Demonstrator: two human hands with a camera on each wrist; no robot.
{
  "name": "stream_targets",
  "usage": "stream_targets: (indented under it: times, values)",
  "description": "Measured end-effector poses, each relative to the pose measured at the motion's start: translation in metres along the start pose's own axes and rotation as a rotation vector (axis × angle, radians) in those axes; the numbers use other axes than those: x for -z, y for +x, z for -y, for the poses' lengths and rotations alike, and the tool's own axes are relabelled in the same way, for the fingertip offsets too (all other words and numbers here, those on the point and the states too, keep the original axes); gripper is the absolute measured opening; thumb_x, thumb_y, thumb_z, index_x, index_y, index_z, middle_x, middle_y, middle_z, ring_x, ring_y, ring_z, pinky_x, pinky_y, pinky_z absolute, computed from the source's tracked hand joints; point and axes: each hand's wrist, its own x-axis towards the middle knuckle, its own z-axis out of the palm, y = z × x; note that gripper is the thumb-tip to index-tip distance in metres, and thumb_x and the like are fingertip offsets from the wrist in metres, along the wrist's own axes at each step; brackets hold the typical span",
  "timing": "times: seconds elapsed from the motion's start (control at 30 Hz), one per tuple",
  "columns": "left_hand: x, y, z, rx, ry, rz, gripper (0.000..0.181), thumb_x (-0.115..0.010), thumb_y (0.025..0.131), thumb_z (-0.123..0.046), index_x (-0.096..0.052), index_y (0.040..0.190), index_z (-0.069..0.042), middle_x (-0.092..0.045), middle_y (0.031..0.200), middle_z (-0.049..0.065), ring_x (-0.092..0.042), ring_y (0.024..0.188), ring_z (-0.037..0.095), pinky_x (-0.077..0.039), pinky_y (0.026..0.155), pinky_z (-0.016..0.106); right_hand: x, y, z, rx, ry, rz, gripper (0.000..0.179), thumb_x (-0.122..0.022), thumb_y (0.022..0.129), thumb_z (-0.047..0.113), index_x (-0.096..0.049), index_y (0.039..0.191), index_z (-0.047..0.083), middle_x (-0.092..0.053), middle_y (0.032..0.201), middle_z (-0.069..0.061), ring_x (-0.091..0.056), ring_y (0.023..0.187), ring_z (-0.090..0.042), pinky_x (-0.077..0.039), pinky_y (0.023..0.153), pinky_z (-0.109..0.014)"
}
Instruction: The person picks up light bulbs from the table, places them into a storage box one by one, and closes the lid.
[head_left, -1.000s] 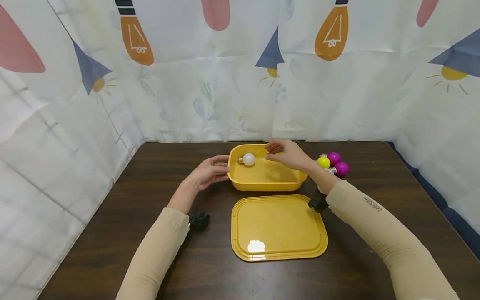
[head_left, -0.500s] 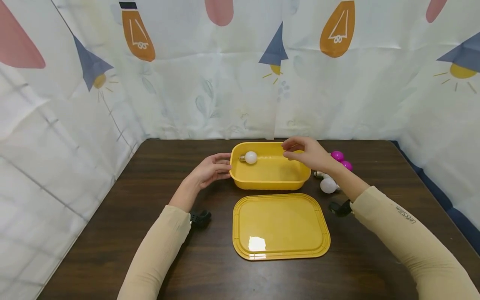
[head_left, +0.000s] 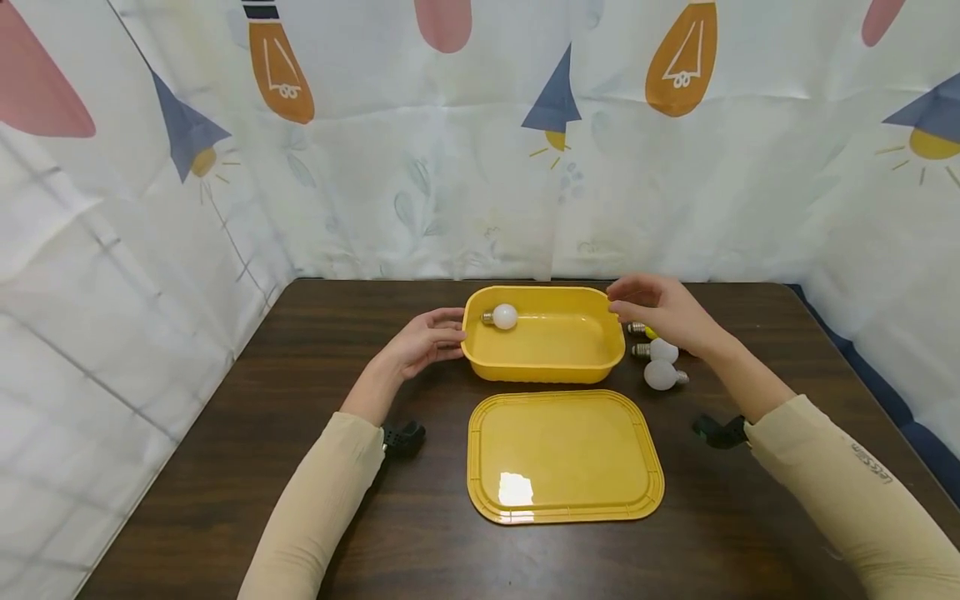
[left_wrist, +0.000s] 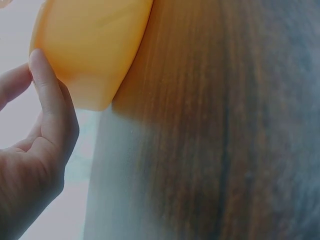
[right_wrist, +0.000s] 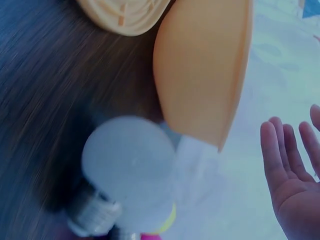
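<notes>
A deep yellow plastic box [head_left: 543, 373] stands near the back of the table in the head view. One white light bulb [head_left: 505, 317] lies inside at its left end. My left hand [head_left: 422, 343] touches the left end of the box; in the left wrist view its fingertips [left_wrist: 42, 62] meet the box wall. Past the right end of the box, my right hand [head_left: 663, 312] hangs in the air with relaxed fingers and holds nothing. Below it lie two white bulbs [head_left: 661, 375] and a yellow bulb [head_left: 650, 332], partly hidden by the hand.
A flat yellow lid [head_left: 566, 457] lies on the dark wooden table [head_left: 570, 562] in front of the box. A printed curtain [head_left: 480, 192] hangs behind the table's back edge. In the right wrist view, a bit of magenta shows under the white bulb [right_wrist: 129, 155].
My right hand has moved right, from above the inside of the box to beyond its right end over the loose bulbs. My left hand stays at the box's left end.
</notes>
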Motion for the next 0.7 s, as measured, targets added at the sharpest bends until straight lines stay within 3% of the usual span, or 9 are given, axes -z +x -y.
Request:
stream_targets:
  times: [0.07, 0.3, 0.53, 0.7]
  values:
    - [0.0, 0.0, 0.0, 0.005, -0.005, -0.002, 0.057, -0.06, 0.103, -0.001, -0.038, 0.155, -0.004, -0.051, 0.142, 0.028, -0.069, 0.101, 0.024, -0.06, 0.087, 0.033, 0.004, -0.004, -0.002, -0.015, 0.019, -0.013, 0.036, -0.065, 0.104, 0.027, -0.062, 0.133, 0.005, -0.065, 0.127, -0.018, -0.065, 0.111, -0.036, -0.058, 0.086, -0.028]
    - [-0.001, -0.001, 0.001, 0.005, -0.002, -0.005, 0.058, -0.061, 0.102, -0.002, -0.039, 0.155, -0.005, -0.051, 0.142, 0.028, -0.069, 0.099, 0.022, -0.06, 0.086, 0.033, 0.017, -0.02, -0.012, -0.087, 0.059, -0.07, 0.037, -0.066, 0.103, 0.029, -0.062, 0.132, 0.006, -0.065, 0.128, -0.013, -0.068, 0.108, -0.025, -0.059, 0.089, -0.034]
    - [-0.001, -0.002, 0.001, 0.005, 0.002, -0.013, 0.058, -0.061, 0.102, -0.001, -0.039, 0.155, -0.004, -0.051, 0.142, 0.029, -0.07, 0.097, 0.021, -0.06, 0.085, 0.031, 0.03, -0.033, -0.024, -0.136, 0.047, -0.127, 0.042, -0.065, 0.104, 0.029, -0.058, 0.135, 0.002, -0.063, 0.129, -0.018, -0.068, 0.107, -0.026, -0.057, 0.086, -0.022]
    - [-0.002, -0.003, 0.0, 0.006, 0.001, -0.018, 0.058, -0.062, 0.102, -0.002, -0.039, 0.155, -0.005, -0.051, 0.143, 0.029, -0.069, 0.097, 0.021, -0.06, 0.085, 0.031, 0.038, -0.04, -0.034, -0.145, 0.013, -0.149, 0.044, -0.064, 0.104, 0.03, -0.057, 0.137, 0.001, -0.061, 0.131, -0.021, -0.07, 0.1, -0.014, -0.056, 0.085, -0.02]
